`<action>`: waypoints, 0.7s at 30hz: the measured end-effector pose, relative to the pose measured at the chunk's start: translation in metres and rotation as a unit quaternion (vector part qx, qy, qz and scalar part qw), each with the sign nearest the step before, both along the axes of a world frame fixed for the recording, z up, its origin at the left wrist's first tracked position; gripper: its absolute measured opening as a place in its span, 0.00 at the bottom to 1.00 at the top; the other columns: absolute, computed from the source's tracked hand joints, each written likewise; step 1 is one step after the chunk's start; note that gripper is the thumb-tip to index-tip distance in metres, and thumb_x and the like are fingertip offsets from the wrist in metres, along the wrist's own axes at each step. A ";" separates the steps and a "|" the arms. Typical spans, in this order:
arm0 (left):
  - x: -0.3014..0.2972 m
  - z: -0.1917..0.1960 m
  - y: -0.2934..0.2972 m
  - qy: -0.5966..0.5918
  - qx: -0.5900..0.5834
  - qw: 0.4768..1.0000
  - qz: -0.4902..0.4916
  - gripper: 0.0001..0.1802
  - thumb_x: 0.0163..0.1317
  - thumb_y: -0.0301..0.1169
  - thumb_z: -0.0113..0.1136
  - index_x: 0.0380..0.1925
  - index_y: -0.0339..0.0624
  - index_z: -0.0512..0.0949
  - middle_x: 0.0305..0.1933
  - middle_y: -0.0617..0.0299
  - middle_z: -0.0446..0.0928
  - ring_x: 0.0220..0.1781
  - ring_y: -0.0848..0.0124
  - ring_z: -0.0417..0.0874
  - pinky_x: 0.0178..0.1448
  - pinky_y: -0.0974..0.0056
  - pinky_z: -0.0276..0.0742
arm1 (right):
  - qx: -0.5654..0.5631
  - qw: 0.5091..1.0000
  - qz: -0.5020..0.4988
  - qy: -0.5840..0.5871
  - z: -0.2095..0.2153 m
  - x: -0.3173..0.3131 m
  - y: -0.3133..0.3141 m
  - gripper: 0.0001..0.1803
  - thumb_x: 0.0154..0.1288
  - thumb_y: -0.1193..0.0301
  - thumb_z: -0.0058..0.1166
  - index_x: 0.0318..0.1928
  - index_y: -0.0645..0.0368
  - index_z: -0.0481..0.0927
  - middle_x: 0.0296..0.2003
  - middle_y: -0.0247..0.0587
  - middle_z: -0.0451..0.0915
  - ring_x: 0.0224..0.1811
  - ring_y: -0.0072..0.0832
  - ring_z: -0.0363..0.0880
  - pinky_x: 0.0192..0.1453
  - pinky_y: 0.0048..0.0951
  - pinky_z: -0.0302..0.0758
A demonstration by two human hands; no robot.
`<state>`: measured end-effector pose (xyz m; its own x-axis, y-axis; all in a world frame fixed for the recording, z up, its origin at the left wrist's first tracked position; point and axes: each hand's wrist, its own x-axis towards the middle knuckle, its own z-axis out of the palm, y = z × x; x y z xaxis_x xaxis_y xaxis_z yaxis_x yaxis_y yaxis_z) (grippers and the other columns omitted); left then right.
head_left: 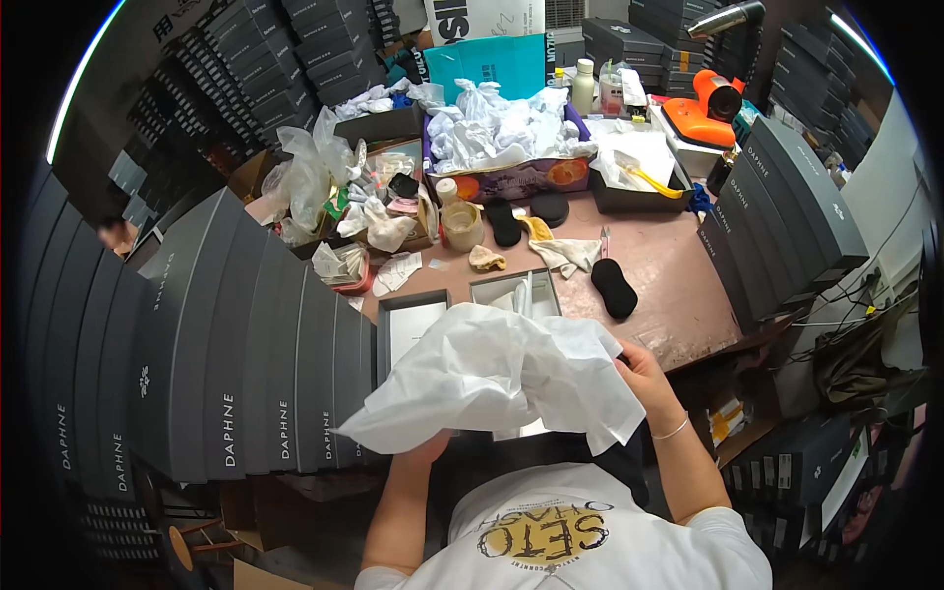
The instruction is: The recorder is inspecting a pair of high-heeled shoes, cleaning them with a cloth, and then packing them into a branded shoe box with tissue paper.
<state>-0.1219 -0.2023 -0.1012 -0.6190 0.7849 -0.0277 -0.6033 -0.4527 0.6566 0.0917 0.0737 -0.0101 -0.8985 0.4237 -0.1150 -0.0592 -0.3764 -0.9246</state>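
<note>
A large sheet of white tissue paper (511, 359) is spread, crumpled, in front of me above the table's near edge. My right hand (644, 379) is closed at the sheet's right edge; a small dark patch shows by its fingers, too little to name. Under the paper's lower left side is my left hand (425, 450), its fingers hidden by the sheet. Just beyond the paper, an open shoebox (559, 295) holds more white paper. The grey lid or second box (385, 334) beside it on the left is partly covered by the sheet.
Tall rows of dark shoeboxes (251, 364) flank the left; another stack (787, 216) stands at right. A purple carton (511, 180) of crumpled paper is at the back. Black oval pads (615, 288), cloths (568, 254) and a jar (462, 226) lie on the pink tabletop (678, 315).
</note>
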 end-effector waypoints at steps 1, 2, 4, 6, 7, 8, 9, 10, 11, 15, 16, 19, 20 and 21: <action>-0.007 -0.025 0.002 -0.028 0.053 0.998 -0.008 0.30 0.66 0.45 0.53 0.63 0.41 0.64 0.63 0.54 0.69 0.63 0.60 0.71 0.66 0.50 0.68 | 0.023 1.000 0.008 -0.002 0.004 0.002 0.002 0.25 0.67 0.63 0.56 0.59 0.64 0.71 0.37 0.29 0.79 0.34 0.13 0.76 0.39 0.17 0.76; -0.011 -0.037 0.004 -0.056 0.104 0.993 -0.017 0.30 0.65 0.44 0.55 0.63 0.41 0.65 0.63 0.53 0.68 0.63 0.60 0.71 0.65 0.48 0.69 | 0.044 0.999 0.016 -0.005 0.006 0.002 0.004 0.25 0.67 0.63 0.56 0.60 0.64 0.71 0.37 0.29 0.79 0.34 0.14 0.76 0.39 0.18 0.76; -0.003 0.006 0.026 -0.070 0.090 0.993 -0.019 0.33 0.65 0.48 0.53 0.65 0.42 0.62 0.63 0.53 0.69 0.64 0.58 0.71 0.65 0.48 0.69 | 0.065 0.998 0.008 -0.006 0.004 0.005 0.006 0.26 0.67 0.63 0.56 0.60 0.64 0.70 0.38 0.30 0.79 0.34 0.14 0.77 0.40 0.18 0.77; -0.004 0.018 0.033 0.011 -0.018 1.000 -0.012 0.32 0.65 0.46 0.52 0.64 0.41 0.62 0.62 0.52 0.70 0.62 0.56 0.72 0.63 0.49 0.71 | 0.070 0.997 -0.016 0.000 -0.001 0.008 0.003 0.27 0.67 0.62 0.56 0.61 0.64 0.70 0.39 0.31 0.79 0.34 0.15 0.77 0.41 0.19 0.78; -0.009 0.011 0.033 0.099 -0.120 0.988 -0.006 0.29 0.66 0.42 0.52 0.62 0.40 0.63 0.61 0.51 0.70 0.61 0.56 0.73 0.62 0.49 0.73 | 0.060 0.998 -0.024 0.007 -0.003 0.008 0.002 0.27 0.67 0.62 0.56 0.61 0.64 0.70 0.39 0.31 0.79 0.35 0.15 0.77 0.41 0.19 0.78; -0.012 0.008 0.030 0.115 -0.110 0.987 -0.005 0.27 0.66 0.39 0.52 0.62 0.39 0.64 0.60 0.50 0.71 0.60 0.57 0.74 0.60 0.50 0.74 | 0.048 0.998 -0.030 0.013 -0.005 0.010 0.001 0.27 0.66 0.62 0.57 0.61 0.64 0.70 0.40 0.31 0.79 0.36 0.15 0.77 0.41 0.19 0.78; -0.016 0.006 0.029 0.132 -0.098 0.986 -0.004 0.25 0.67 0.37 0.51 0.61 0.38 0.65 0.59 0.50 0.71 0.58 0.57 0.75 0.59 0.51 0.76 | 0.036 0.998 -0.037 0.019 -0.007 0.011 0.000 0.28 0.66 0.62 0.57 0.61 0.65 0.70 0.41 0.32 0.79 0.36 0.15 0.78 0.41 0.19 0.77; -0.022 0.006 0.026 0.080 0.028 0.996 -0.009 0.24 0.67 0.36 0.51 0.60 0.38 0.65 0.58 0.49 0.72 0.58 0.57 0.76 0.59 0.52 0.76 | 0.004 0.999 -0.049 0.018 -0.012 0.013 0.002 0.28 0.66 0.62 0.58 0.60 0.65 0.70 0.42 0.32 0.79 0.38 0.15 0.78 0.42 0.18 0.77; -0.028 0.016 0.030 0.045 0.040 0.997 0.044 0.22 0.67 0.36 0.50 0.59 0.39 0.66 0.56 0.50 0.73 0.56 0.59 0.77 0.59 0.55 0.76 | 0.005 0.998 -0.052 0.031 -0.010 0.017 0.006 0.26 0.66 0.64 0.57 0.60 0.66 0.70 0.43 0.33 0.79 0.40 0.17 0.78 0.43 0.17 0.76; -0.049 0.102 0.025 0.235 -0.326 0.856 0.325 0.22 0.67 0.37 0.52 0.58 0.39 0.68 0.56 0.54 0.73 0.55 0.61 0.77 0.58 0.57 0.75 | 0.102 0.986 -0.131 0.005 0.014 0.018 0.024 0.21 0.67 0.67 0.55 0.57 0.65 0.72 0.38 0.39 0.81 0.31 0.22 0.82 0.32 0.20 0.79; -0.055 0.114 0.007 0.010 -0.057 0.924 0.378 0.25 0.67 0.39 0.53 0.59 0.38 0.67 0.58 0.53 0.72 0.57 0.58 0.76 0.59 0.54 0.74 | 0.115 0.980 -0.163 -0.014 0.012 0.018 0.031 0.20 0.68 0.67 0.54 0.56 0.65 0.72 0.36 0.39 0.81 0.29 0.23 0.82 0.31 0.21 0.80; -0.009 0.200 -0.016 0.076 0.045 0.832 0.548 0.31 0.67 0.47 0.48 0.62 0.34 0.64 0.66 0.47 0.65 0.68 0.51 0.65 0.71 0.46 0.61 | 0.141 0.961 -0.235 -0.047 -0.003 0.006 0.043 0.19 0.68 0.69 0.53 0.55 0.67 0.73 0.34 0.39 0.80 0.27 0.23 0.82 0.30 0.20 0.80; -0.003 0.198 -0.015 0.251 0.000 0.788 0.562 0.28 0.66 0.46 0.50 0.56 0.34 0.68 0.58 0.49 0.67 0.59 0.54 0.67 0.62 0.49 0.64 | 0.150 0.958 -0.243 -0.034 -0.003 -0.003 0.042 0.19 0.68 0.69 0.53 0.55 0.67 0.72 0.34 0.39 0.80 0.27 0.22 0.82 0.30 0.20 0.80; -0.004 0.189 -0.003 0.413 -0.037 0.732 0.541 0.25 0.65 0.45 0.52 0.51 0.34 0.71 0.50 0.51 0.70 0.50 0.57 0.70 0.54 0.53 0.67 | 0.163 0.948 -0.270 -0.030 -0.003 0.001 0.044 0.19 0.68 0.69 0.53 0.54 0.67 0.72 0.34 0.39 0.80 0.27 0.22 0.82 0.30 0.21 0.80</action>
<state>-0.1258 -0.2058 0.0882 -0.7066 -0.1627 0.6887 0.6984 -0.3167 0.6418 0.0924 0.1181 -0.0132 -0.5356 0.8425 0.0574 -0.1061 0.0003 -0.9944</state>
